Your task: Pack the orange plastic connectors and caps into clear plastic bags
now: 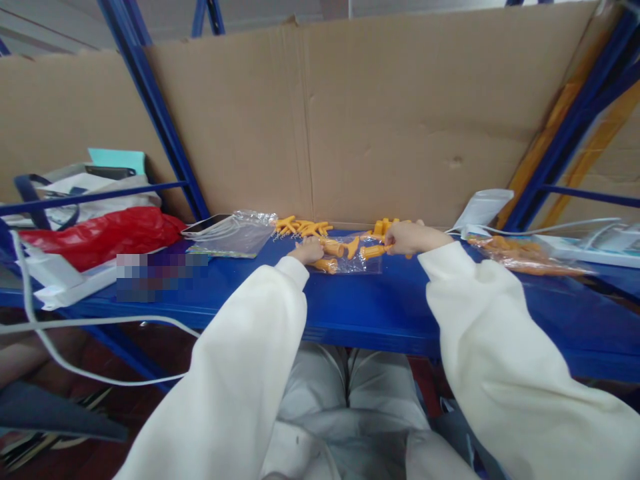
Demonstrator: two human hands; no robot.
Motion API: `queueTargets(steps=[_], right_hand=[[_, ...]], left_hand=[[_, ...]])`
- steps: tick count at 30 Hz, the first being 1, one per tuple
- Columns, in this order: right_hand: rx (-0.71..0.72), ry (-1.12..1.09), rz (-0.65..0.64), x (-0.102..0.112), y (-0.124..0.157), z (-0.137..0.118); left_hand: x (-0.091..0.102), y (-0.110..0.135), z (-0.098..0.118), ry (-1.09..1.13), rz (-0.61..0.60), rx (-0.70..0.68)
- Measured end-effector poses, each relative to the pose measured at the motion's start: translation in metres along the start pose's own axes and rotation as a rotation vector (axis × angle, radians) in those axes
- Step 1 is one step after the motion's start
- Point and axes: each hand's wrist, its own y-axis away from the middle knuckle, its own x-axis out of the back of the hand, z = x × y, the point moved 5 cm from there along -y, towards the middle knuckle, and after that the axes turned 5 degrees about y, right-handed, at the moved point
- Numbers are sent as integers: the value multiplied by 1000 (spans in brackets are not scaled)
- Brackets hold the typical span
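My left hand (308, 251) is closed at the left side of a clear plastic bag (363, 268) on the blue shelf. What its fingers hold is hidden; an orange cylindrical piece (333, 248) lies right beside them. My right hand (406, 237) pinches the end of an orange plastic piece (373, 252) over the bag's right side. Between the hands, a curved orange piece (353, 247) rests on the bag. Behind my left hand is a pile of branched orange pieces (303, 227). More short orange pieces (383, 225) stand behind my right hand.
A flat plastic packet (235, 243) and a phone (206, 227) with a white cable lie left. Beyond are a red bag (110, 235) and a white power strip (83, 283). A bag of orange parts (525, 255) lies right. Cardboard (390, 120) walls the back between blue posts (160, 120).
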Motion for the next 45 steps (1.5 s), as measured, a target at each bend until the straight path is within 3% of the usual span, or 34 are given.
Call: queueTargets(steps=[7, 18, 24, 28, 32, 39, 45], right_hand=[[24, -29, 20, -17, -7, -11], [6, -49, 91, -26, -7, -24], [-22, -91, 86, -28, -13, -14], [115, -290, 26, -31, -18, -7], [248, -510, 49, -39, -24, -9], [300, -703, 183, -59, -38, -34], [341, -816, 227, -58, -42, -46]], left_hand=[[3, -2, -6, 157, 53, -110], [5, -4, -12, 347, 141, -143], [5, -6, -14, 427, 169, -98], [6, -5, -14, 532, 149, -57], [9, 0, -14, 559, 141, 24], [15, 3, -10, 607, 160, 37], [12, 2, -11, 595, 196, 50]])
